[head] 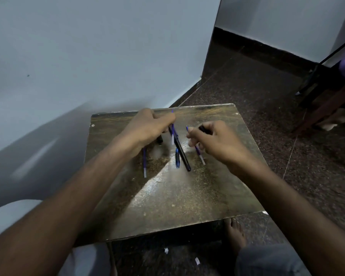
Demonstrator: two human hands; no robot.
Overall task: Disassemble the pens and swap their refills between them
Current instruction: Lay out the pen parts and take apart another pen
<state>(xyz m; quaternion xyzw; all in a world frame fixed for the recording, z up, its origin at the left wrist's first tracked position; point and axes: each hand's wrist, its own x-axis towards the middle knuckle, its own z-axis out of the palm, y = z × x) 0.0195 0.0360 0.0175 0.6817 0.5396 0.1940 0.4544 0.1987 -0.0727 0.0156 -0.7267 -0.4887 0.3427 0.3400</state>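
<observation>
Glossy brown table (pixel 177 196) fills mid-frame. Left hand (pixel 147 126), upper centre, curls around a refill (pixel 172 128) and a black pen barrel (pixel 180 152) slanting down-right. Right hand (pixel 213 140) pinches another refill (pixel 200 155) and a dark pen piece (pixel 203 128). 1 blue cap (pixel 177 157) and 1 loose refill (pixel 144 164) lie on the table. No lettering is legible.

I see a black pen barrel (pixel 182 154) and blue refills (pixel 144 160) between my hands, on a speckled brown table (pixel 167 196).

Glossy speckled table top (pixel 167 196); smooth black plastic pen barrel (pixel 182 154).
</observation>
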